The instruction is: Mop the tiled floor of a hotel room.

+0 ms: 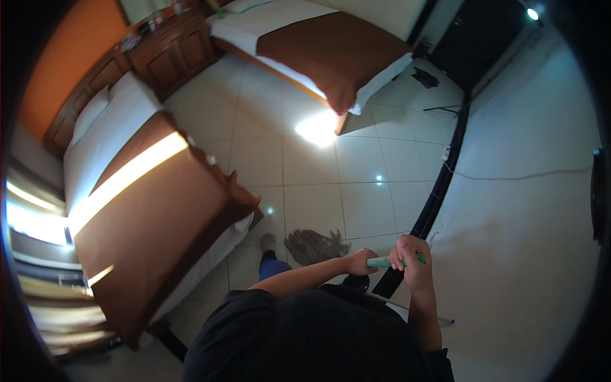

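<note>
Both hands grip the pale green handle [378, 262] of a string mop. My left hand [361, 261] is wrapped around it in front of my body. Farther right along the handle, close to its bright green end, my right hand [411, 260] has its fingers closed around it. The mop's grey-brown string head [315, 246] lies spread on the tiled floor [312, 205], just ahead of my feet. Between my left hand and the mop head, the handle is hidden from view.
A bed with a brown cover [162, 210] stands on my left, and another brown-covered bed [329, 52] ahead. Between them is a wooden cabinet [172, 52]. A white wall [515, 229] with dark skirting [444, 181] runs along my right. A power strip [446, 153] with a cable sits there.
</note>
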Tool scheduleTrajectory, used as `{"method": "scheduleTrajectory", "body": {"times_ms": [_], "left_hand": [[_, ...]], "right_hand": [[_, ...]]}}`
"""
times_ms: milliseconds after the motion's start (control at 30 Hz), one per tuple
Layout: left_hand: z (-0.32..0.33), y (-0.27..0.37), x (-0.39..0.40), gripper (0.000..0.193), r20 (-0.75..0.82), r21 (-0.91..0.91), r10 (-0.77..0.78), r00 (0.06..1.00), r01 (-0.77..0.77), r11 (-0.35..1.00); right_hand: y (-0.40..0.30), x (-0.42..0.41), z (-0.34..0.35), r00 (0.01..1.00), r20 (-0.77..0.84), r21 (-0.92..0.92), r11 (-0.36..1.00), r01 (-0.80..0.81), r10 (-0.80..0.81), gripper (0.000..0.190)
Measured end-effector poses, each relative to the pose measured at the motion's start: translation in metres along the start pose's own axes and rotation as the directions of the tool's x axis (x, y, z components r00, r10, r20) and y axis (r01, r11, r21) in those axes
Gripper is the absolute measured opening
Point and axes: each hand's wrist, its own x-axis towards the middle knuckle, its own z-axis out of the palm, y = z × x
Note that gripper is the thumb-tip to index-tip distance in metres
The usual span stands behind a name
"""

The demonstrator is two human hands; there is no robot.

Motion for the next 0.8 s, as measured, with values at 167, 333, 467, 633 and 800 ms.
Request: {"method": "scheduleTrajectory", "body": {"times_ms": [167,333,467,633,800], "left_hand": [[-0.018,0.027,-0.013,0.016,-0.029,0.039,-0.166,0.986,0.168,0.985],[-0.052,0.001,-0.041,0.014,-0.203,0.321,-0.095,0.974,0.158,0.934],[-0.076,-0.023,-0.083,0.012,-0.346,0.371,-0.132,0.929,0.265,0.89],[-0.082,-0.024,-0.135,0.014,-0.513,0.386,-0.029,0.858,0.261,0.885],[-0.071,0.024,-0.213,0.011,-0.686,0.258,-0.127,0.716,0.402,0.878]], "right_hand": [[0.001,-0.004,0.013,0.991,0.083,0.011,0.995,0.104,-0.104,0.039],[0.023,-0.003,0.039,0.92,0.225,0.111,0.946,0.304,-0.322,0.043],[0.054,-0.01,0.083,0.957,0.215,-0.107,0.97,0.22,-0.193,0.032],[0.043,-0.01,0.142,0.918,0.348,-0.175,0.95,0.26,-0.187,0.032],[0.01,-0.006,0.193,0.796,0.569,0.046,0.975,0.218,-0.205,0.04]]}}
